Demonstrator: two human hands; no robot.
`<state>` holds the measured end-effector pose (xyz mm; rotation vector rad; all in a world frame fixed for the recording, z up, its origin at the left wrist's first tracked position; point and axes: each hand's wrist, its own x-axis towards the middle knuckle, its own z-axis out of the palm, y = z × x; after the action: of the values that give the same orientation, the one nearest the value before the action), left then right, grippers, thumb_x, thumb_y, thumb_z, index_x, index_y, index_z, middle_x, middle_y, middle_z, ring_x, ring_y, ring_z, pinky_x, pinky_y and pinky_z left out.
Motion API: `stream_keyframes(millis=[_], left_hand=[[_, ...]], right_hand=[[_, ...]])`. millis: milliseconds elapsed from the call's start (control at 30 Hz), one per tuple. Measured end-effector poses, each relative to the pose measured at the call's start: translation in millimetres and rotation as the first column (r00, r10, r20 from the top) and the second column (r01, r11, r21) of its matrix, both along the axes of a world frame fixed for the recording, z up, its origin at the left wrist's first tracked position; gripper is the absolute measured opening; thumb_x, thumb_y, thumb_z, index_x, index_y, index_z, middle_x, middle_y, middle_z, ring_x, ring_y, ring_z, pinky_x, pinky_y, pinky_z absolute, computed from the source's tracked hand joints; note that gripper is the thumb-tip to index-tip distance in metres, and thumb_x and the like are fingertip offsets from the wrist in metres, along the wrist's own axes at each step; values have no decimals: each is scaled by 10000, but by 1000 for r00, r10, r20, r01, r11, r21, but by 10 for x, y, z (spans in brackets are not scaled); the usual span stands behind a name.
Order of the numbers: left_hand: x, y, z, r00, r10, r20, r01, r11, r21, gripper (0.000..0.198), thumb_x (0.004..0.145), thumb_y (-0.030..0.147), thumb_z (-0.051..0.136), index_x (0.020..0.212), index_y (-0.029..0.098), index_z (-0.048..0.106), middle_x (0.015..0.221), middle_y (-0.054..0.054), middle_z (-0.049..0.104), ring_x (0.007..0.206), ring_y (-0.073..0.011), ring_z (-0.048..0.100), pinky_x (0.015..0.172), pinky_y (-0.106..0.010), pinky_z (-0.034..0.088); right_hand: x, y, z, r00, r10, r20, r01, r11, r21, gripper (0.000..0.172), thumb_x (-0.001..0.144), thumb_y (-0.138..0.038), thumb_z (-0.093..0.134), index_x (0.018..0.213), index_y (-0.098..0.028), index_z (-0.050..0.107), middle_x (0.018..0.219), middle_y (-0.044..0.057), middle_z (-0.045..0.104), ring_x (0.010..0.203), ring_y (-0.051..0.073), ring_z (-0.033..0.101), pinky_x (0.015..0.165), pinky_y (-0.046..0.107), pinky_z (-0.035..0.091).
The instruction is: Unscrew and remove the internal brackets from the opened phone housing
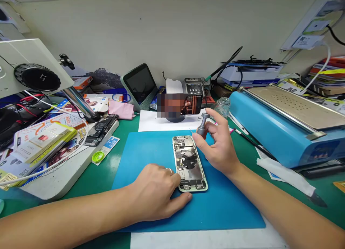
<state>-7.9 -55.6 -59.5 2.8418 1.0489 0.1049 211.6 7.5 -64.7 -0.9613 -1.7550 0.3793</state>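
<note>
An opened smartphone (192, 171) with its inner parts bare lies on a blue mat (145, 148). My left hand (157, 191) rests on the mat at the phone's lower left, its curled fingers against the side edge and its thumb by the bottom edge. Above the phone's upper right corner, my right hand (222, 148) holds a small grey screwdriver (201, 126) between thumb and fingers, with the index finger near its cap. A thin tip shows near the thumb, apart from the phone. The undersides of the left fingers are hidden.
A blue machine (269, 134) with a metal plate stands at right. Behind the mat are a phone on a stand (192, 104) and a glass jar (223, 105). At left, a microscope stand base (67, 177) carries boxes and another opened phone (101, 130), near a green cap (97, 156).
</note>
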Motion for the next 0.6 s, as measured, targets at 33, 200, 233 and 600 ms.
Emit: stream_keyframes(millis=[33,200,233,600], left_hand=[[-1,1,2,1000,0,4,0,1000,4,436,1027,544,545,771,205,642,674,-44,702,559,-241,678,482,-363,277],[-43,-10,5,1000,-1,20,1,1000,1,441,1047,530,513,781,202,640,672,-54,695,585,-253,686,511,-350,248],[-55,-13,4,1000,0,22,0,1000,-1,441,1054,524,500,786,202,638,675,-57,694,588,-256,684,516,-350,232],[-95,-37,21,1000,5,-26,-4,999,50,535,1073,590,426,697,225,530,583,-27,592,505,-220,580,531,-315,169]], right_hand=[[-1,9,-3,1000,-1,9,1,1000,5,665,970,-223,647,1563,-296,354,819,-24,610,676,187,591,667,388,537],[-2,60,-27,1000,-2,23,1,999,48,640,965,-229,630,1544,-294,365,786,-12,557,665,216,581,687,445,574],[-3,69,-33,1000,2,22,-3,999,53,643,961,-228,626,1542,-293,360,787,-10,552,666,216,578,686,447,576],[-12,65,-14,991,-23,134,18,999,37,643,1007,-262,544,1579,-258,250,833,-9,543,675,180,533,716,383,598]])
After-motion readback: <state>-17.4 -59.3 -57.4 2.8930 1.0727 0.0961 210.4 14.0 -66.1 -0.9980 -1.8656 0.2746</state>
